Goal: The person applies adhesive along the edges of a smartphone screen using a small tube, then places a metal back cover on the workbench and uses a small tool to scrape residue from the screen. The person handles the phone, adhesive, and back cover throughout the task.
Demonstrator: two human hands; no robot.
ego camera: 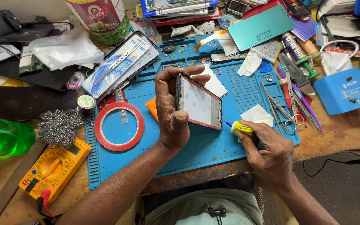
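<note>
Left hand (172, 112) closed around a phone frame (199, 102), thumb on the near edge, fingers over the top, holding it tilted on edge above the blue mat (230, 89) at bench centre. Right hand (267, 152) at about four o'clock from the frame, curled shut round a small yellow-bodied tool (241, 128), its blue tip just beside the frame's lower corner, contact not clear. Judgement: steady work here wants the frame braced firm, the tip led along the edge with light pressure. Red tape ring (119, 126) at nine o'clock; tweezers and scissors (286, 112) at three o'clock.
</note>
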